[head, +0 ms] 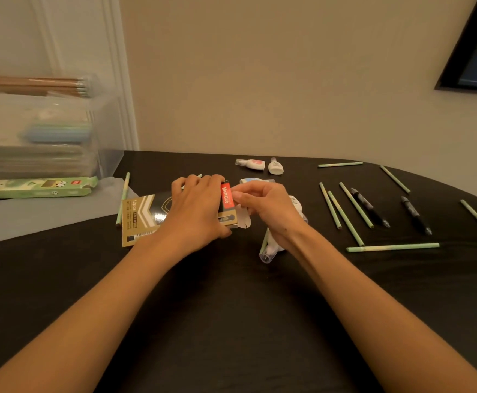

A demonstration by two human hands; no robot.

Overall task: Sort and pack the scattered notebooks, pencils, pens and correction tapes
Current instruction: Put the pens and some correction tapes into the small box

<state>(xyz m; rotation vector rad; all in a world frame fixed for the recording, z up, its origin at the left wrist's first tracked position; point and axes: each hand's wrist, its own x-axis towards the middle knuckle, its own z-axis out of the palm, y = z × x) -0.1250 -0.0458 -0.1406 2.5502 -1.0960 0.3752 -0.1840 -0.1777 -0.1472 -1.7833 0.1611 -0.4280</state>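
The largest of the task's things is a flat pen box (139, 219), lying left of the frame's centre. We see a kraft-brown card body with a glossy black face, pale chevrons, "12pcs" printed on its left end, and a barcode at its near corner. Its right end carries a red flap with white lettering. The left hand (194, 207) lies across the box, its fingers curled over the far edge and its thumb at the near edge, gripping it. The right hand (262, 207) meets it at the right end, thumb and forefinger pinching at the red flap, the other fingers curled in.

To the right lie scattered pale green pencils (356, 205), some in a loose row, one lying crosswise nearer us. Another pencil (123, 199) lies just left of the box. Two black pens (370, 207) lie among the pencils on the right. Small white correction tapes (276, 166) sit beyond the hands. One more correction tape (267, 252), with a clear end, shows below the right wrist.

All of this rests on a black table (231, 293) with a curved far edge. A beige wall (260, 80) rises behind it, with white moulding in the upper left and a dark framed panel (475, 61) in the upper right. At the left edge stands a blurred clear plastic bin (101, 131) with stacked stationery inside and brown pencils on top. Before it lies a green pencil carton (33, 187) on a grey sheet (33, 219).
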